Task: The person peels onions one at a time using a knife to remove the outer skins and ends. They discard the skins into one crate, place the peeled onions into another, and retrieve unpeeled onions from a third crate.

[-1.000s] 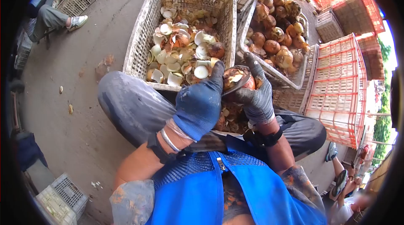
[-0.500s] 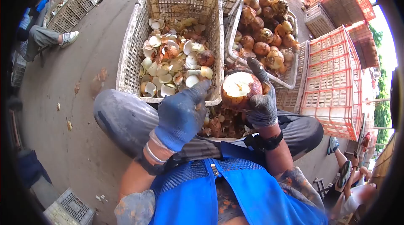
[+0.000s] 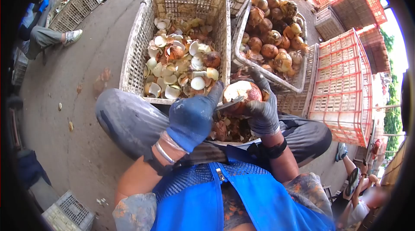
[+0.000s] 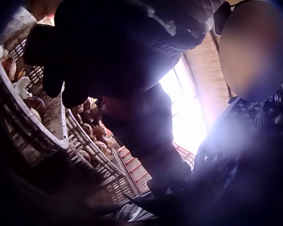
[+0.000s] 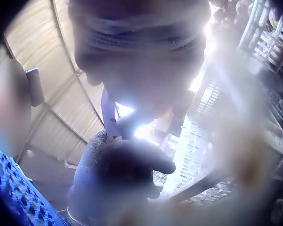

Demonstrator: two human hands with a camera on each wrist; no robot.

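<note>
In the head view my left hand [image 3: 190, 118], in a blue glove, grips a knife [image 3: 230, 103]; the handle is hidden in the fist. Its blade lies against the near left side of an onion [image 3: 243, 90]. That onion shows a pale cut face on top and reddish-brown skin at the side. My right hand [image 3: 266, 112], in a dirty grey glove, holds the onion from the right, thumb in front and fingers behind. In the left wrist view the gloved left hand [image 4: 118, 52] is a dark shape. Glare blurs the right wrist view, where a gloved hand [image 5: 127, 169] shows low down.
A crate [image 3: 129, 64] of onion peels and pale cut pieces stands before the left knee. Right of it, another crate [image 3: 298, 86] holds whole onions. Scraps [image 3: 222, 131] lie between the legs. Red-netted crates [image 3: 339, 88] stand at right. Other people sit at both sides.
Half a second ago the left hand was apart from the onion; now it has moved right, with the blade against it. A second ago the onion's upturned side looked browner.
</note>
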